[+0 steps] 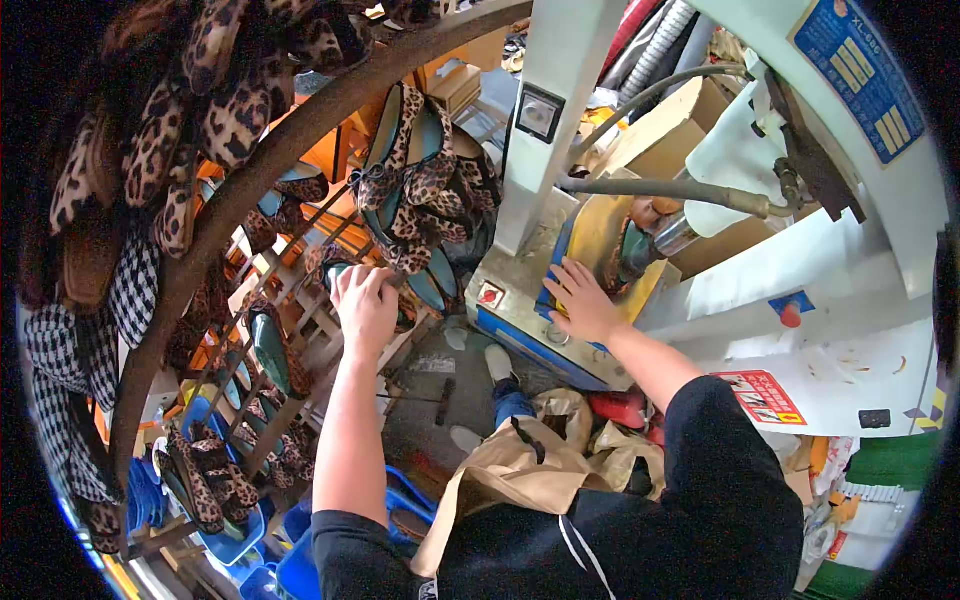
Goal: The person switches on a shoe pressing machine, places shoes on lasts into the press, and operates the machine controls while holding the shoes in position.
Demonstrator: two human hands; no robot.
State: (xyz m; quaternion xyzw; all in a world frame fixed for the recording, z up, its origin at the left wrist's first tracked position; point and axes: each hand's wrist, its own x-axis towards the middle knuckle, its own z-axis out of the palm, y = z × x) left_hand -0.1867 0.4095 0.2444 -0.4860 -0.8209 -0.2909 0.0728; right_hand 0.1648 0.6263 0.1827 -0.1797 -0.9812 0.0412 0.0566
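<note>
Shoe [634, 250] placed in the press [840, 312]
The left hand [365, 308] is curled by the rack [270, 140], its hold unclear; the right hand [588, 303] is spread, unclenched, beside the shoe. Positioning seems in hand; fingers kept clear would be called for.

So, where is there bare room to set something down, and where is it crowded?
A small patch of machine ledge, between the red switch and the right hand; some grey floor, between the rack and the person's feet. The rack itself is crowded with leopard-print shoes.
</note>
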